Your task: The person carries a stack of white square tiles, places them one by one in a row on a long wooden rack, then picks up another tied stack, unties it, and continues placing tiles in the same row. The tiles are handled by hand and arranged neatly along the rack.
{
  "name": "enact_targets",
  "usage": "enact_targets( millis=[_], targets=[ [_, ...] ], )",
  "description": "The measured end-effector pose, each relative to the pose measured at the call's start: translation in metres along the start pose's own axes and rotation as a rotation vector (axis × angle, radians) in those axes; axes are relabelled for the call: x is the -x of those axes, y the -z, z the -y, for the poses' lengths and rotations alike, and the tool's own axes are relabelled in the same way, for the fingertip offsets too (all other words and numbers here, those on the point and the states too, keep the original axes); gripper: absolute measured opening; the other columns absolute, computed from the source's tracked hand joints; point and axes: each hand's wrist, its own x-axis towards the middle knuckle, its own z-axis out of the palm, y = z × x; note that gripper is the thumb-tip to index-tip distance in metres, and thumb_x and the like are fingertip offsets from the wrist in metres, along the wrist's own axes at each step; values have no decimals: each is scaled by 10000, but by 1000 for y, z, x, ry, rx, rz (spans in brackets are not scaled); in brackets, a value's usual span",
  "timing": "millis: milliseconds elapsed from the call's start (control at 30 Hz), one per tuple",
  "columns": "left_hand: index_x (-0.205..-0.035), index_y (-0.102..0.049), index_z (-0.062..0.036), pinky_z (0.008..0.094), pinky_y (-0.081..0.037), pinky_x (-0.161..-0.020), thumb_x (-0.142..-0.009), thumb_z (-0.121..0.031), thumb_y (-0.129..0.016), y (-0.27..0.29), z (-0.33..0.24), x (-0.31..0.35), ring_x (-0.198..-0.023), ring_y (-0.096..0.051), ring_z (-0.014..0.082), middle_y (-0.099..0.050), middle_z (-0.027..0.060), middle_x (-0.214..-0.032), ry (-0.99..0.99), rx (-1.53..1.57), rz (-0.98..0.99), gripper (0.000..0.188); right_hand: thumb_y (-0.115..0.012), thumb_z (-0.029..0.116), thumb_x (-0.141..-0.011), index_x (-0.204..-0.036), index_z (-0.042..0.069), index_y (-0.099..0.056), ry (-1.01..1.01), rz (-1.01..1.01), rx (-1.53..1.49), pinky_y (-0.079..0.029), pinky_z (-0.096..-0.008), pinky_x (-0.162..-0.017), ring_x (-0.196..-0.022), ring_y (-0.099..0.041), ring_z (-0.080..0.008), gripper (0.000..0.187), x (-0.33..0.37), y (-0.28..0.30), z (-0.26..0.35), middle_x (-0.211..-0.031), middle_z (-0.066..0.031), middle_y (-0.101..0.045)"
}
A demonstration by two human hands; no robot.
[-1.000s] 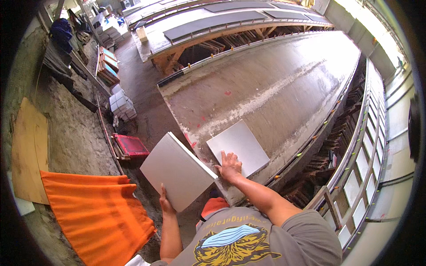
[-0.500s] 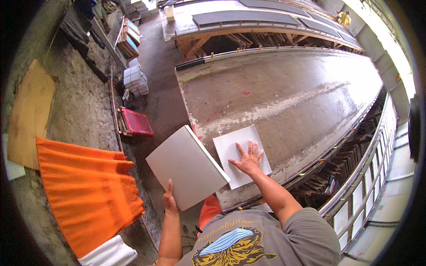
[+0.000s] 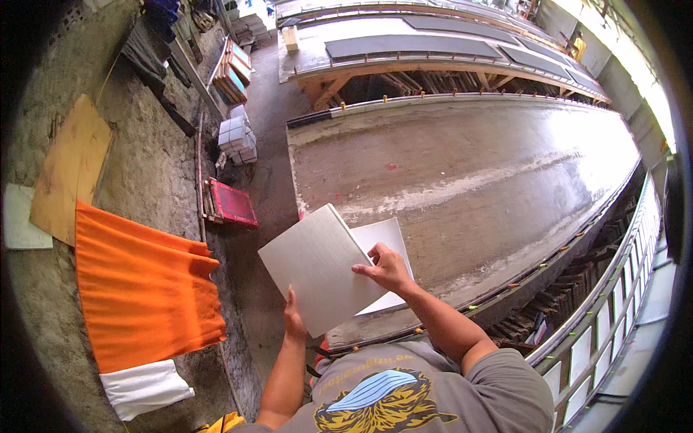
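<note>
A stack of white sheets (image 3: 315, 263), perhaps paper or thin card, is held tilted over the table's near left corner. My left hand (image 3: 294, 317) grips its lower left edge, thumb on top and the other fingers hidden beneath. At the stack's right edge, my right hand (image 3: 390, 268) is closed, its thumb on the upper face and its index finger bent at the edge. Whether it pinches one sheet or several, I cannot tell. Partly covered by the stack and my right hand, another white sheet (image 3: 384, 234) lies flat on the brown table (image 3: 462, 195).
An orange cloth (image 3: 144, 289) and a white cloth (image 3: 148, 390) hang at the left. Beyond them are a red-framed screen (image 3: 233, 203) and stacked pale bundles (image 3: 237, 135) along the aisle. A second table (image 3: 310, 65) bears dark panels. White sheets line a rack (image 3: 581, 339) at the right.
My right hand has lifted off the flat sheet and moved left to the stack's right edge, closing there. The stack has shifted over part of the flat sheet. The view has turned slightly.
</note>
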Motion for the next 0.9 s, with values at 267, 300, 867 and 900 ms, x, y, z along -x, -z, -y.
enact_targets(
  millis=[267, 300, 867, 900],
  targets=[
    [-1605, -318, -73, 495, -377, -1170, -1020, -756, -304, -35, 39, 1, -1414, -452, 315, -442, 119, -1578, -106, 44, -119, 899, -895, 588, -702, -1055, -19, -641, -70, 44, 147, -562, -459, -812, -893, -732, -344, 746, 13, 19, -34, -913, -202, -722],
    [-1608, -313, -73, 492, -376, -1170, -1018, -758, -305, -39, 41, 0, -1415, -451, 315, -434, 120, -1584, -113, -1, -130, 904, -902, 601, -683, -1063, -22, -637, -65, 29, 180, -561, -459, -824, -919, -729, -351, 776, 19, 21, -35, -947, -214, -720],
    [-1510, -459, -64, 478, -532, -1037, -1052, -548, -525, -58, 85, 3, -1214, -629, 310, -615, 131, -1370, -130, -173, -102, 670, -842, 216, -895, -1264, -14, -674, -43, 216, -529, -547, -350, -927, -1049, -655, -161, 466, 14, 95, -89, -1183, -101, -693],
    [-1508, -461, -63, 484, -537, -1031, -1056, -528, -527, -51, 91, 1, -1203, -636, 310, -622, 132, -1362, -117, -164, -112, 652, -813, 205, -921, -1303, -8, -643, -68, 251, -685, -546, -353, -932, -1052, -648, -160, 470, 14, 103, -87, -1188, -99, -685]
  ],
)
